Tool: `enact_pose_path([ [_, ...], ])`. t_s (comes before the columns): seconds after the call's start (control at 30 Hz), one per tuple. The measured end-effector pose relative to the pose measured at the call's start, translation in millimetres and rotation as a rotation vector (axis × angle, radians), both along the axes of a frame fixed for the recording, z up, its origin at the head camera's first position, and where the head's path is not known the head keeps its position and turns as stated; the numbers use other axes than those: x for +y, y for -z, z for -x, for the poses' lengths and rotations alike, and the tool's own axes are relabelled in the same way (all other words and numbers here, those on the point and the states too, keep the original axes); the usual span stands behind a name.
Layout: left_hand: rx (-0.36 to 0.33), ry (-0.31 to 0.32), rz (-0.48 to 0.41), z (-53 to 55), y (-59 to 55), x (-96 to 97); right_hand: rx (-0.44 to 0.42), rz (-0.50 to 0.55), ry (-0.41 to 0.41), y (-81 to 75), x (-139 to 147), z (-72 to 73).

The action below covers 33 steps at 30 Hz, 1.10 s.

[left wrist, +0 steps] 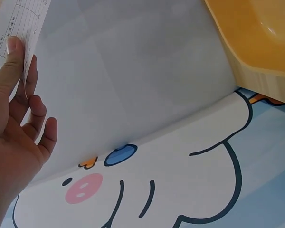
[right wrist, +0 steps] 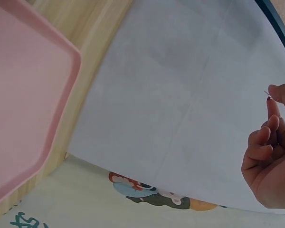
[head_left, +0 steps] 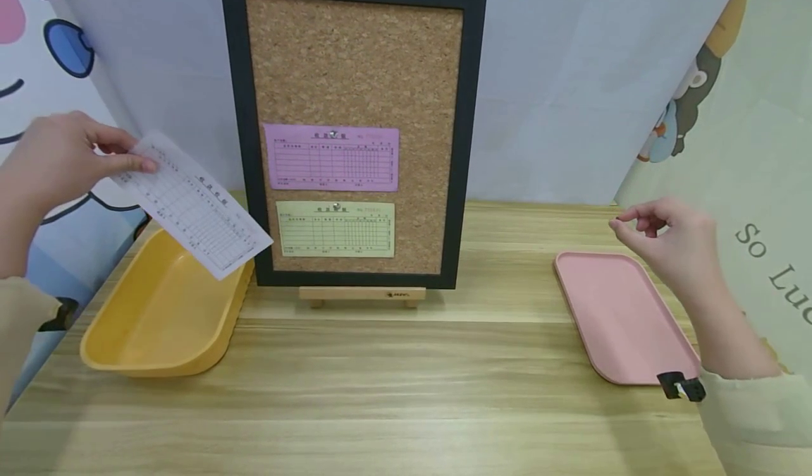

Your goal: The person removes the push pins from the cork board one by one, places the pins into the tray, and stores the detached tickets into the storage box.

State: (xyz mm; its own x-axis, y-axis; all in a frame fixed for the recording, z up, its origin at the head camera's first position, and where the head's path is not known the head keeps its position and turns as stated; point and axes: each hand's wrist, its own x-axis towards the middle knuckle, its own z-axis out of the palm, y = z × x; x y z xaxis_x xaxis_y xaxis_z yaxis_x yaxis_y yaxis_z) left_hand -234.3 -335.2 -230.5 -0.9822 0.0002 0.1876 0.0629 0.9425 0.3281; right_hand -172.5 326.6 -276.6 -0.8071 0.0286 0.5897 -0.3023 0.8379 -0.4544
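My left hand (head_left: 63, 153) pinches a white printed receipt slip (head_left: 199, 211) by its upper left end, thumb on the printed face. The slip tilts down to the right, above the yellow basin (head_left: 158, 314), its lower corner overlapping the left frame of the cork board (head_left: 355, 60). On the cork, a purple slip (head_left: 333, 162) hangs over a yellow-green slip (head_left: 336, 233), each with a shiny pin at its top middle. Over the pink tray (head_left: 624, 314), my right hand (head_left: 679, 247) pinches a tiny push pin (right wrist: 267, 93) between thumb and index finger, its thin point sticking out.
The black-framed board stands on a small wooden easel (head_left: 361, 293) on the wood-grain table (head_left: 406, 391). Behind it hangs a pale cloth (head_left: 552, 95). Cartoon-printed cloths close in the left and right sides.
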Motion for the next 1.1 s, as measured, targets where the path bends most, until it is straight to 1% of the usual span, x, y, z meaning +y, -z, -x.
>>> enact_pose_path([
  [0.17,-0.045,0.073,0.034,11.0,7.4,-9.7,-0.07,-0.006,0.045,14.4,9.5,-1.6],
  [0.3,-0.073,0.106,0.064,15.5,12.6,-13.4,-0.13,0.005,0.061,26.4,17.1,-2.6],
  [0.47,-0.071,0.152,0.156,16.4,18.1,-13.9,-0.195,-0.001,0.073,39.8,24.3,-3.9],
  [0.57,-0.071,0.159,0.214,14.5,21.9,-13.9,-0.234,-0.003,0.076,47.6,28.1,-3.9],
  [0.67,-0.068,0.155,0.26,13.5,27.0,-15.0,-0.257,-0.004,0.069,55.7,31.7,-3.6],
  [0.73,-0.066,0.165,0.294,14.4,30.8,-16.1,-0.262,-0.009,0.072,61.5,33.9,-2.9],
  [0.8,-0.075,0.176,0.309,15.7,34.8,-17.2,-0.279,-0.017,0.075,67.0,36.1,-2.4],
  [1.0,-0.148,0.205,0.328,19.4,46.0,-18.2,-0.35,-0.035,0.08,82.9,42.5,-0.2],
  [1.1,-0.154,0.24,0.349,20.3,51.7,-16.0,-0.375,-0.047,0.08,89.0,46.3,0.7],
])
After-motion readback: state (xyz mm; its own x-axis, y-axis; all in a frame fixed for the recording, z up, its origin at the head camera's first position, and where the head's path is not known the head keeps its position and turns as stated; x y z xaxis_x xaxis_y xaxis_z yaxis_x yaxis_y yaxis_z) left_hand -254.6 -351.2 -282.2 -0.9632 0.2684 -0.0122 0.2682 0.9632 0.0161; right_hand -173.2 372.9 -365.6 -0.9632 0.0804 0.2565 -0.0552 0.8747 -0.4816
